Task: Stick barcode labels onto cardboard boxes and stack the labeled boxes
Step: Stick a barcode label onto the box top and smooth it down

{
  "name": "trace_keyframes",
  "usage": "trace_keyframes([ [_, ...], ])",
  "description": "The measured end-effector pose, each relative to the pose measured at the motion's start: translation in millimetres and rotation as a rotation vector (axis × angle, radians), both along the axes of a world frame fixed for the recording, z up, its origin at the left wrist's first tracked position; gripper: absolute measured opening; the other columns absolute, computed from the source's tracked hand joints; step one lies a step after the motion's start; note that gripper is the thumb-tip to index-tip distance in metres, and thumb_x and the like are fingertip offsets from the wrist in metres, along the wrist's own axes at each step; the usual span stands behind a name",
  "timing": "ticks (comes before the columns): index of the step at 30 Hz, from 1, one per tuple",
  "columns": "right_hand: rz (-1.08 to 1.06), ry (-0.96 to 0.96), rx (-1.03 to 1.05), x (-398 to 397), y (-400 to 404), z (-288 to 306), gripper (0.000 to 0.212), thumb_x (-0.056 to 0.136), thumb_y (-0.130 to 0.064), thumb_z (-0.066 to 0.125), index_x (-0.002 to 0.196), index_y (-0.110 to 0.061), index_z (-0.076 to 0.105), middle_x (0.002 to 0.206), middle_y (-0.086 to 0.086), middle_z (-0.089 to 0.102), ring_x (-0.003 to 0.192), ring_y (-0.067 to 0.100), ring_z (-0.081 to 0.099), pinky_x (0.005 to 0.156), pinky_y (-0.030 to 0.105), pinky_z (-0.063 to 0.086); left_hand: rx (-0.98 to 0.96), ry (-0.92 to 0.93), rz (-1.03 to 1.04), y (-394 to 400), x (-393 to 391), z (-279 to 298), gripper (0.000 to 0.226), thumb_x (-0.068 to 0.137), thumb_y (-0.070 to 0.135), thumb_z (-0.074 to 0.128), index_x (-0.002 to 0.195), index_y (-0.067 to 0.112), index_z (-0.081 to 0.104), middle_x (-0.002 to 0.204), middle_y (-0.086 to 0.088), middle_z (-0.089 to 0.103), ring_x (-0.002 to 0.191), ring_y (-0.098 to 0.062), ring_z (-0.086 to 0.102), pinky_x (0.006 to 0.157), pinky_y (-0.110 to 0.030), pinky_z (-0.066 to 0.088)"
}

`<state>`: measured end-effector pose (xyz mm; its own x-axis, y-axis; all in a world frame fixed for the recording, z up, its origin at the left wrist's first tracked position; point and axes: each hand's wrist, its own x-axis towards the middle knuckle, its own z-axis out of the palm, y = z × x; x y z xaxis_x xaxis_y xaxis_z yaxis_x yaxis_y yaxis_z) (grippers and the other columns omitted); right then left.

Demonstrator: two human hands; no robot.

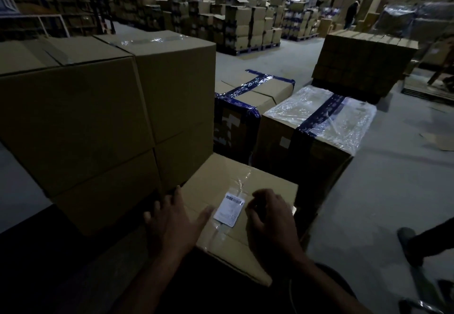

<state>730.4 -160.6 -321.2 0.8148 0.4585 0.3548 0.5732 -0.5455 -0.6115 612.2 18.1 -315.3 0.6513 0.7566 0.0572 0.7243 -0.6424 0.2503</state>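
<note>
A taped cardboard box (235, 178) lies right in front of me, low in the view. A white barcode label (229, 209) is stuck on its top, over the clear tape seam. My left hand (172, 220) rests flat on the box's left part with its fingers spread, thumb near the label's left edge. My right hand (270, 215) hovers just right of the label with fingers loosely curled and nothing visible in them. To the left rises a stack of large plain boxes (98, 107), two high, touching the labelled box's far left corner.
Beyond the labelled box stand a box with blue tape (248, 99) and a plastic-wrapped one (319, 122). A pallet of stacked cartons (361, 58) is further right. Another person's foot (407, 242) is at the right edge. Grey floor spreads to the right.
</note>
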Motion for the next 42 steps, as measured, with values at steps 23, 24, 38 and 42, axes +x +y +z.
trace_keyframes([
  [23,0.219,0.078,-0.056,23,10,-4,0.034,0.079,-0.023,0.072,0.104,-0.026,0.050,0.090,-0.021,0.053,0.091,0.012,0.050,0.081,0.039,0.046,-0.285,-0.244,-0.127,-6,25,-9,0.135,0.048,0.091,0.065,0.156,0.031,0.010,0.164,0.008,0.003,0.149,-0.022,0.018,0.112,-0.049,0.031],
  [24,0.218,0.091,-0.041,24,8,-5,0.037,0.077,-0.021,0.072,0.105,-0.026,0.049,0.091,-0.018,0.053,0.092,0.013,0.050,0.082,0.036,0.046,-0.283,-0.244,-0.126,-6,25,-9,0.135,0.048,0.091,0.065,0.156,0.031,0.010,0.165,0.008,0.003,0.149,-0.023,0.018,0.112,-0.049,0.031],
  [38,0.218,0.030,-0.078,24,12,-7,0.031,0.080,-0.016,0.069,0.105,-0.023,0.054,0.101,-0.011,0.063,0.101,0.010,0.049,0.086,0.030,0.043,-0.257,-0.218,-0.129,-9,25,-3,0.126,0.052,0.087,0.068,0.155,0.031,0.020,0.164,0.006,0.004,0.147,-0.023,0.017,0.112,-0.046,0.031],
  [42,0.214,0.076,-0.057,26,11,-7,0.032,0.078,-0.018,0.074,0.100,-0.025,0.051,0.094,-0.017,0.059,0.096,0.008,0.047,0.080,0.025,0.040,-0.254,-0.227,-0.132,-10,25,-3,0.125,0.053,0.087,0.069,0.154,0.030,0.022,0.163,0.005,0.005,0.147,-0.023,0.018,0.112,-0.047,0.031],
])
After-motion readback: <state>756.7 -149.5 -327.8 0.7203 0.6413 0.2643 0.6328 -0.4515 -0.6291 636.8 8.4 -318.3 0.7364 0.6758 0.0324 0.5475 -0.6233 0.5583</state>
